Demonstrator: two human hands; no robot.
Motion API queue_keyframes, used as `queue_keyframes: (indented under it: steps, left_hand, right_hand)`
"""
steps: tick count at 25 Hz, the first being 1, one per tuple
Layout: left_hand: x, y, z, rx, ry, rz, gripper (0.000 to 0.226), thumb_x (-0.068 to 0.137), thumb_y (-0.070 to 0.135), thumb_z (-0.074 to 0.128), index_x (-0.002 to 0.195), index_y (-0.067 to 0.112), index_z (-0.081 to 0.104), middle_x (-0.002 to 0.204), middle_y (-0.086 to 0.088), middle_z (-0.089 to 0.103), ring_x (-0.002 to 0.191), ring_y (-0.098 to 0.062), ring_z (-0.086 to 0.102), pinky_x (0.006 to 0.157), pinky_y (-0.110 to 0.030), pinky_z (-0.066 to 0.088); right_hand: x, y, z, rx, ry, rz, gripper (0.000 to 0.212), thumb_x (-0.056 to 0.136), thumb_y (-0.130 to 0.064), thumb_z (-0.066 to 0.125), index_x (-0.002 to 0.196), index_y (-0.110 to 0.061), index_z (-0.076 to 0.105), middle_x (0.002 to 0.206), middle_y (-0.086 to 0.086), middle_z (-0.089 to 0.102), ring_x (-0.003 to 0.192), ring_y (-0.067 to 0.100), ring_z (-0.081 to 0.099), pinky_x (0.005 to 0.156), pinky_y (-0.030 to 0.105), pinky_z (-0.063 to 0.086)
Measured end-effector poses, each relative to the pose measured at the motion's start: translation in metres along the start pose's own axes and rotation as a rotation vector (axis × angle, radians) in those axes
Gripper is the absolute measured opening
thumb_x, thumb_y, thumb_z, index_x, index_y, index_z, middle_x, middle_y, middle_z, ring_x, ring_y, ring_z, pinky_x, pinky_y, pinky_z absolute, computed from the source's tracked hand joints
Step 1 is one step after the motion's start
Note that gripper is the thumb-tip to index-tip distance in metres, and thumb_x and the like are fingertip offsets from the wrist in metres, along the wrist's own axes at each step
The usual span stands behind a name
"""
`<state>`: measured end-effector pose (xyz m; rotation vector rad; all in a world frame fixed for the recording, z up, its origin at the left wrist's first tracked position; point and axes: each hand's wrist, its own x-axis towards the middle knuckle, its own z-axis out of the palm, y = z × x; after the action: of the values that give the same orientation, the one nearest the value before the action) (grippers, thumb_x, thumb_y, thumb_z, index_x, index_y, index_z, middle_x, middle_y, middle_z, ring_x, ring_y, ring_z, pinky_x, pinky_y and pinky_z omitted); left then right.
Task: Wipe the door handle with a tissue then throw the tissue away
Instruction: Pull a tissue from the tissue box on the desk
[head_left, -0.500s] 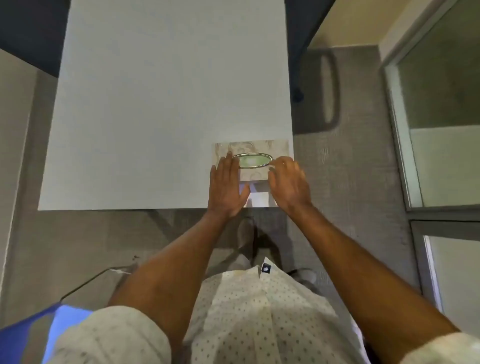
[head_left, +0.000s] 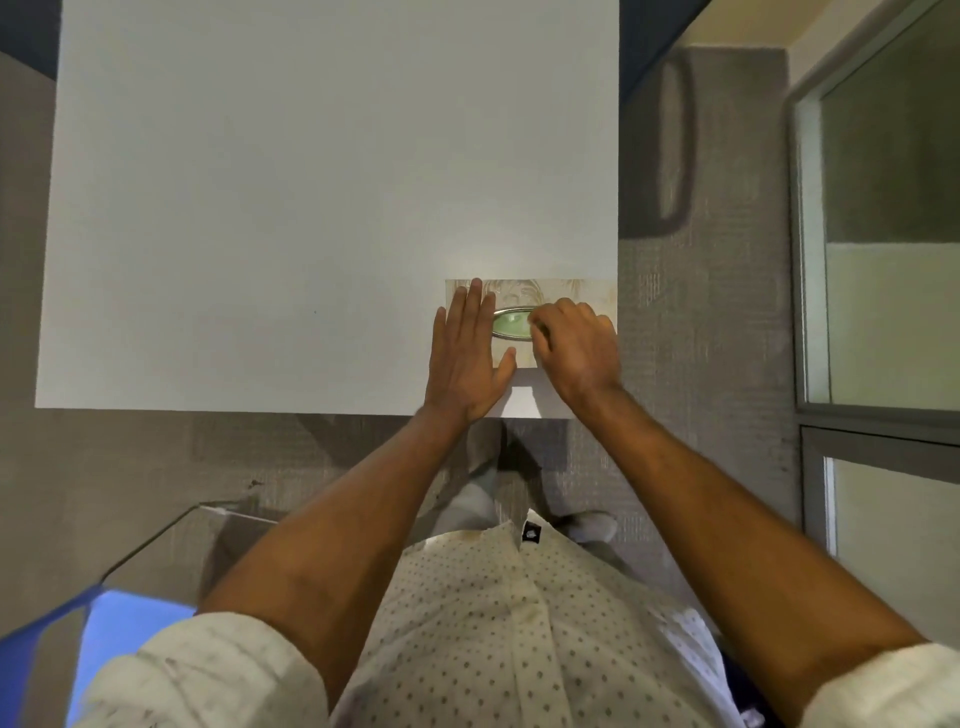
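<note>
A beige patterned tissue box (head_left: 587, 293) lies flat at the near right corner of the white table (head_left: 260, 208). Its oval opening (head_left: 511, 323) shows pale green film. My left hand (head_left: 467, 358) rests flat on the box's left end, fingers spread and pointing away. My right hand (head_left: 574, 345) lies over the right part of the box, with its curled fingertips at the right end of the oval opening. I cannot tell whether a tissue is pinched between them. No door handle is in view.
Grey carpet (head_left: 701, 338) surrounds the table. A glass-panelled partition with a grey frame (head_left: 800, 260) runs along the right. A blue object (head_left: 47, 639) and a glass edge (head_left: 156, 535) sit at lower left. My feet stand under the table's near edge.
My right hand has shifted left onto the oval opening and its fingers have curled in. My left hand stays flat on the box.
</note>
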<state>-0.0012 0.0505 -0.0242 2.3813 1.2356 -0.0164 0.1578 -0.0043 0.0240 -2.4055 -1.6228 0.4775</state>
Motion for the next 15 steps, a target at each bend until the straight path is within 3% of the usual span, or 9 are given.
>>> queue_keyframes:
  steps: [9, 15]
  left_hand:
    - [0.003, -0.005, 0.001, 0.004, 0.032, 0.037, 0.081, 0.099, 0.054, 0.029, 0.165, 0.007, 0.019, 0.173, -0.013, 0.007, 0.161, -0.031, 0.004, 0.13, -0.054, 0.009]
    - [0.002, -0.006, 0.004, 0.023, 0.053, 0.051, 0.081, 0.099, 0.052, 0.033, 0.164, 0.005, 0.021, 0.173, -0.015, 0.009, 0.161, -0.031, 0.006, 0.129, -0.057, 0.012]
  right_hand:
    - [0.016, 0.003, 0.004, -0.188, -0.038, -0.06, 0.016, 0.103, -0.029, 0.056, 0.108, -0.019, 0.068, 0.101, 0.002, 0.069, 0.084, 0.024, 0.062, 0.074, 0.041, 0.045]
    - [0.007, 0.012, 0.002, 0.08, -0.052, -0.03, 0.01, 0.103, -0.018, 0.052, 0.107, -0.012, 0.06, 0.103, 0.007, 0.06, 0.087, 0.024, 0.053, 0.076, 0.042, 0.044]
